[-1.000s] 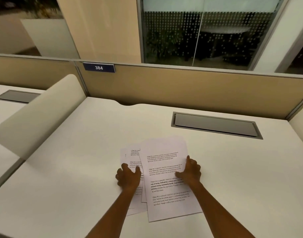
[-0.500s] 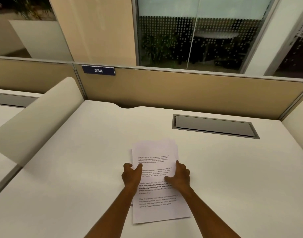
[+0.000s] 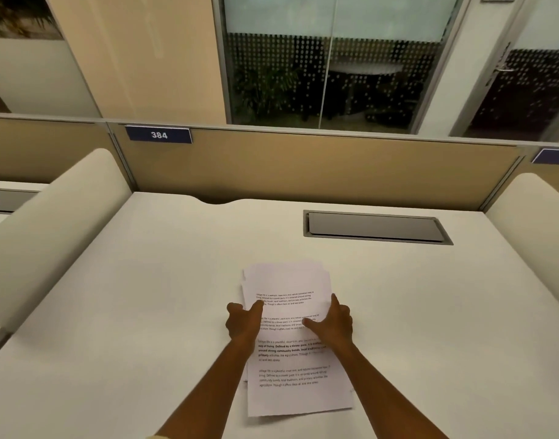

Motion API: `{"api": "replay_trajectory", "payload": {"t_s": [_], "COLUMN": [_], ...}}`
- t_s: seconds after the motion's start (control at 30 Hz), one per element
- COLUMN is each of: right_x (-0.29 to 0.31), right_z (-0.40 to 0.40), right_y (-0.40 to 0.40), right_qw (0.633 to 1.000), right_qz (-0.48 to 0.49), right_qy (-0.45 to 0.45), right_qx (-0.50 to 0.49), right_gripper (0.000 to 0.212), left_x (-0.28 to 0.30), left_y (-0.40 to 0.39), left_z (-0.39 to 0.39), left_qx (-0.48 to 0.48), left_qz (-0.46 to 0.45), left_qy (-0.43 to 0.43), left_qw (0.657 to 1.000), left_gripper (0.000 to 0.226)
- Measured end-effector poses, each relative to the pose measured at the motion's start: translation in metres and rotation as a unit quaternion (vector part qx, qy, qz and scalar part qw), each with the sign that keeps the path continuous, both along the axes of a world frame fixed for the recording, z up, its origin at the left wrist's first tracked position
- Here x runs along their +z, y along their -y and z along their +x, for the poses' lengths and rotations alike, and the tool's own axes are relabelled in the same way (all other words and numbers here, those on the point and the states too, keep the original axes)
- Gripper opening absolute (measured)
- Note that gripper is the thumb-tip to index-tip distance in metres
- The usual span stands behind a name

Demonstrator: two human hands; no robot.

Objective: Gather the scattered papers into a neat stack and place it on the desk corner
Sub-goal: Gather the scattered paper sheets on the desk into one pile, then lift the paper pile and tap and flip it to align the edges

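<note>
A stack of white printed papers (image 3: 287,280) lies flat on the white desk (image 3: 145,296), near its front middle, with edges slightly uneven at the top left. My left hand (image 3: 243,321) grips the stack's left edge, thumb on the top sheet. My right hand (image 3: 333,324) holds the right edge, thumb pressed across the printed text. Both forearms reach in from the bottom of the view. The sheets under the top one are mostly hidden.
A grey cable hatch (image 3: 374,227) is set into the desk at the back right. A tan partition (image 3: 303,166) with a "384" plate (image 3: 159,135) closes the far edge. Cream side dividers stand at left (image 3: 50,223) and right (image 3: 534,223).
The spread sheets have been pushed together from both sides into one stack. My hands have moved closer to each other, now on the stack's two edges.
</note>
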State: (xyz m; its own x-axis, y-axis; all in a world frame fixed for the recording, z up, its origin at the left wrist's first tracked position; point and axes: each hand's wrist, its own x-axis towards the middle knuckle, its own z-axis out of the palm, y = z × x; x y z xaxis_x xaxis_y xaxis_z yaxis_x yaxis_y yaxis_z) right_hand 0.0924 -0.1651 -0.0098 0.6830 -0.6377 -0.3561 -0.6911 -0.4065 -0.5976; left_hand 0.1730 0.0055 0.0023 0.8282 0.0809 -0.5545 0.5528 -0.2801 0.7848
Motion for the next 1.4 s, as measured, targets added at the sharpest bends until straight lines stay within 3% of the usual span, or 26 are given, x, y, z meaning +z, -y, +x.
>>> {"api": "replay_trajectory", "payload": {"t_s": [0.17,0.47,0.67,0.9,0.97,1.1,1.13,1.27,1.4], "right_x": [-0.002,-0.004,-0.012,-0.016,-0.017,-0.008,-0.004,0.025,0.07], "right_z": [-0.007,-0.014,-0.024,-0.028,-0.029,-0.031,-0.029,-0.021,-0.007], "right_y": [0.01,0.017,0.028,0.036,0.039,0.048,0.052,0.073,0.089], "right_qw": [0.998,0.991,0.986,0.981,0.976,0.949,0.942,0.921,0.908], "right_qz": [0.039,0.112,0.13,0.159,0.175,0.242,0.255,0.267,0.238], "right_qy": [-0.002,0.024,0.045,0.061,0.079,0.148,0.169,0.265,0.337], "right_qx": [-0.04,-0.073,-0.092,-0.09,-0.101,-0.137,-0.137,-0.1,-0.071], "right_gripper": [0.103,0.082,0.068,0.073,0.078,0.094,0.09,0.039,0.028], "left_x": [-0.005,-0.006,0.007,0.006,0.009,0.025,0.031,0.053,0.076], "left_y": [-0.004,-0.001,-0.003,0.003,0.004,0.006,0.009,0.022,0.04], "left_z": [0.002,0.003,0.014,0.013,0.012,0.013,0.014,0.021,0.03], "left_qx": [-0.034,-0.126,-0.146,-0.226,-0.242,-0.283,-0.29,-0.293,-0.262], "left_qz": [-0.002,-0.135,0.053,0.104,0.077,-0.064,-0.089,-0.139,-0.171], "left_qy": [-0.011,-0.045,0.07,0.104,0.133,0.188,0.199,0.236,0.282], "left_qw": [0.999,0.982,0.985,0.963,0.958,0.938,0.932,0.916,0.907], "left_gripper": [0.053,0.061,0.042,0.031,0.034,0.039,0.04,0.04,0.033]}}
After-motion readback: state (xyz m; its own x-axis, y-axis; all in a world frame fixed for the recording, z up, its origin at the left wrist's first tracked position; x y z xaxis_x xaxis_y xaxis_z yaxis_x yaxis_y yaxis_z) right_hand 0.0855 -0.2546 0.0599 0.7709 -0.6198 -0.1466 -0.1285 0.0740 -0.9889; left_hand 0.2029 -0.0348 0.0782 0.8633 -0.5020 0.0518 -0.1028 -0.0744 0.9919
